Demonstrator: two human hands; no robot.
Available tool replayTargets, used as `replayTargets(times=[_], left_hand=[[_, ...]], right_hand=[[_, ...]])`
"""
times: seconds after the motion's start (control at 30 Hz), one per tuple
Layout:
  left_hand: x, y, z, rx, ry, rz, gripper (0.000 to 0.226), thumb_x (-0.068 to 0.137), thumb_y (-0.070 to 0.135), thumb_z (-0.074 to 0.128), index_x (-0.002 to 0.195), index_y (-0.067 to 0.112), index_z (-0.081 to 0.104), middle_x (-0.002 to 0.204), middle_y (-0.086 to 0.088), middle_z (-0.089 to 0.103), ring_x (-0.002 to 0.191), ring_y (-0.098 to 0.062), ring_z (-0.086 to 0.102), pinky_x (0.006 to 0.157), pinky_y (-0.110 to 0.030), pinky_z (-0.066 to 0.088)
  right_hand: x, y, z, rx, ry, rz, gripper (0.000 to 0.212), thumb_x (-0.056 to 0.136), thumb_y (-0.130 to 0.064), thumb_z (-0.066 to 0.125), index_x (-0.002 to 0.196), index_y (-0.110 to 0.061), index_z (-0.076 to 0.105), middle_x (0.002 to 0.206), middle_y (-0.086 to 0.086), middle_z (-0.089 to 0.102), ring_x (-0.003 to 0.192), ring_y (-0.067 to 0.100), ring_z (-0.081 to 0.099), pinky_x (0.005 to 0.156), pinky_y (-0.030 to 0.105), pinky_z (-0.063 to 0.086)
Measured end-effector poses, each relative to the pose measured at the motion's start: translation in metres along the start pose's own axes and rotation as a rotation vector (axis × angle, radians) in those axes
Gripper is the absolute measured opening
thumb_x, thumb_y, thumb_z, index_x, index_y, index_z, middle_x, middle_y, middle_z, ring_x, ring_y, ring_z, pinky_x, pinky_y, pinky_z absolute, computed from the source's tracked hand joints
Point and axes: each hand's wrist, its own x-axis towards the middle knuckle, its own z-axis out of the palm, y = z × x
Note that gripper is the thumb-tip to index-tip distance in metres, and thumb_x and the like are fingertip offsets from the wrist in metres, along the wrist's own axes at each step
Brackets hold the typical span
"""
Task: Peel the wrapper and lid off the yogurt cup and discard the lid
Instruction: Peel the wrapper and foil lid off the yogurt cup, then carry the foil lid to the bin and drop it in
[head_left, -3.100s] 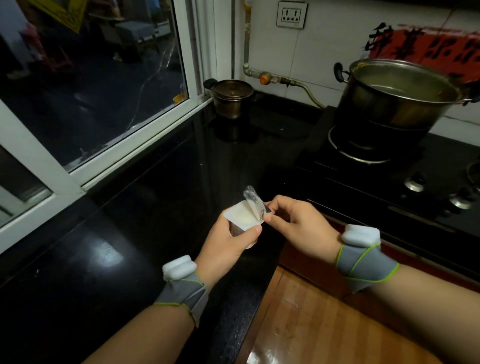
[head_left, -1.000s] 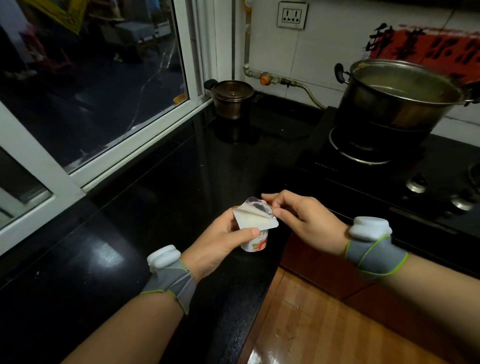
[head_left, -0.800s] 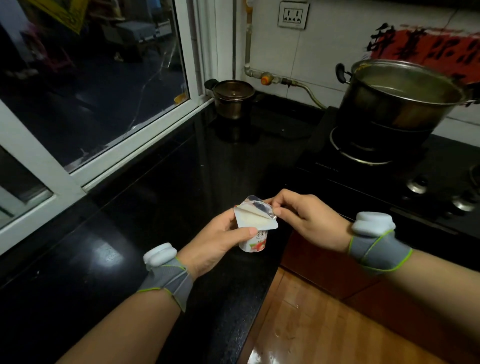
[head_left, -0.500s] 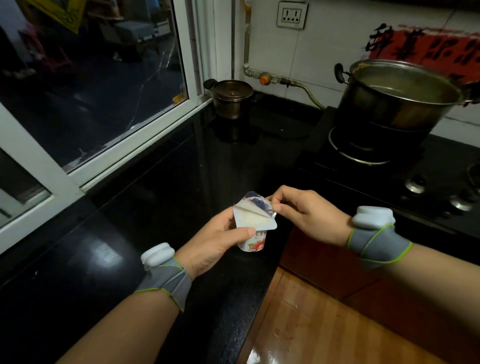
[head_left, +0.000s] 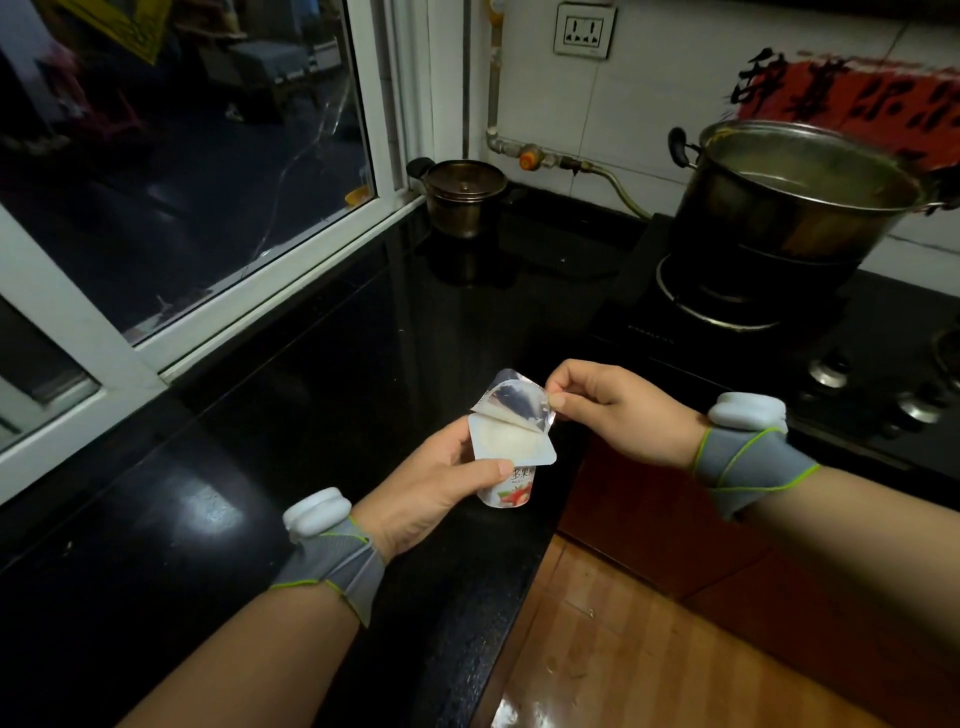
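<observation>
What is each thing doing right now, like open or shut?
Yogurt cup: open, held upright.
Foil lid: peeled back, attached along the far edge.
Left hand: gripping the cup.
Right hand: pinching the lid.
Big pot: uncovered, on the stove.
Small pot: lid on.

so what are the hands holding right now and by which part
The left hand grips the yogurt cup around its side. The right hand pinches the foil lid by its lifted right edge.
</observation>
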Motion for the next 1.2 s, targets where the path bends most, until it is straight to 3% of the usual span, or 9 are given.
replayTargets(times=[0.1, 0.23, 0.37, 0.53, 0.63, 0.77, 0.9, 1.0, 1.2], left_hand=[[0.0, 0.0, 0.001, 0.011, -0.007, 0.002, 0.051, 0.074, 0.015, 0.062, 0.124, 0.016, 0.054, 0.126, -0.01, 0.063, 0.118, -0.022, 0.058, 0.1, -0.038, 0.048], [-0.001, -0.002, 0.002, 0.027, -0.018, 0.008, 0.054, 0.07, 0.015, 0.065, 0.123, 0.014, 0.053, 0.124, -0.01, 0.063, 0.115, -0.02, 0.06, 0.096, -0.031, 0.05], [-0.001, -0.005, 0.005, 0.047, -0.031, 0.012, 0.068, 0.06, 0.027, 0.07, 0.124, 0.013, 0.052, 0.124, -0.011, 0.064, 0.115, -0.021, 0.061, 0.097, -0.033, 0.05], [-0.001, -0.005, 0.006, 0.068, -0.006, 0.02, 0.055, 0.063, 0.022, 0.073, 0.115, 0.025, 0.056, 0.121, -0.004, 0.065, 0.114, -0.018, 0.061, 0.097, -0.032, 0.05], [-0.001, -0.006, 0.008, 0.082, 0.001, 0.034, 0.047, 0.072, 0.009, 0.07, 0.112, 0.027, 0.055, 0.12, 0.0, 0.065, 0.115, -0.014, 0.061, 0.095, -0.027, 0.051], [-0.001, -0.007, 0.015, 0.091, 0.006, 0.048, 0.058, 0.061, 0.022, 0.077, 0.114, 0.028, 0.055, 0.119, 0.0, 0.065, 0.114, -0.014, 0.06, 0.092, -0.029, 0.052], [0.001, -0.009, 0.024, 0.078, -0.015, 0.072, 0.05, 0.076, -0.003, 0.069, 0.113, 0.027, 0.053, 0.115, 0.003, 0.063, 0.107, -0.006, 0.061, 0.077, -0.015, 0.053], [0.004, -0.012, 0.039, 0.138, -0.052, 0.087, 0.051, 0.076, 0.0, 0.07, 0.112, 0.031, 0.053, 0.116, 0.009, 0.063, 0.108, 0.0, 0.059, 0.084, -0.015, 0.051], [0.009, -0.023, 0.075, 0.096, -0.101, 0.1, 0.049, 0.076, -0.003, 0.067, 0.111, 0.028, 0.054, 0.11, 0.009, 0.064, 0.096, 0.006, 0.062, 0.077, -0.012, 0.05]], right_hand=[[0.001, 0.001, -0.001, 0.041, -0.014, 0.009, 0.009, 0.09, -0.019, 0.05, 0.082, -0.021, 0.053, 0.082, 0.01, 0.063, 0.077, 0.016, 0.054, 0.082, 0.043, 0.048], [0.002, 0.001, 0.0, 0.216, 0.001, 0.045, 0.012, 0.092, -0.013, 0.044, 0.082, -0.015, 0.049, 0.076, 0.0, 0.056, 0.069, 0.0, 0.054, 0.077, 0.023, 0.05], [0.002, 0.002, -0.002, 0.311, 0.026, 0.087, 0.014, 0.094, -0.01, 0.04, 0.082, -0.013, 0.048, 0.077, 0.003, 0.056, 0.076, 0.009, 0.057, 0.092, 0.042, 0.049], [-0.001, 0.002, 0.002, 0.372, 0.092, 0.119, 0.018, 0.094, -0.013, 0.04, 0.079, -0.017, 0.048, 0.079, 0.004, 0.062, 0.085, 0.021, 0.062, 0.096, 0.053, 0.046], [-0.004, 0.003, 0.006, 0.5, 0.167, 0.154, 0.017, 0.095, -0.014, 0.037, 0.081, -0.014, 0.047, 0.079, 0.006, 0.065, 0.084, 0.023, 0.064, 0.093, 0.046, 0.048], [-0.013, 0.003, 0.009, 0.636, 0.284, 0.229, 0.018, 0.096, -0.014, 0.033, 0.082, -0.013, 0.044, 0.077, 0.007, 0.066, 0.076, 0.015, 0.065, 0.081, 0.028, 0.053], [-0.028, 0.006, 0.008, 0.714, 0.375, 0.287, 0.021, 0.097, -0.018, 0.031, 0.081, -0.016, 0.045, 0.079, 0.005, 0.069, 0.075, 0.011, 0.067, 0.082, 0.029, 0.052], [-0.05, 0.015, 0.007, 0.764, 0.466, 0.319, 0.022, 0.097, -0.018, 0.032, 0.079, -0.018, 0.045, 0.081, 0.006, 0.068, 0.077, 0.014, 0.066, 0.08, 0.029, 0.05], [-0.098, 0.032, 0.009, 0.83, 0.638, 0.414, 0.021, 0.095, -0.016, 0.038, 0.077, -0.019, 0.048, 0.082, 0.005, 0.065, 0.073, 0.015, 0.062, 0.075, 0.027, 0.047]])
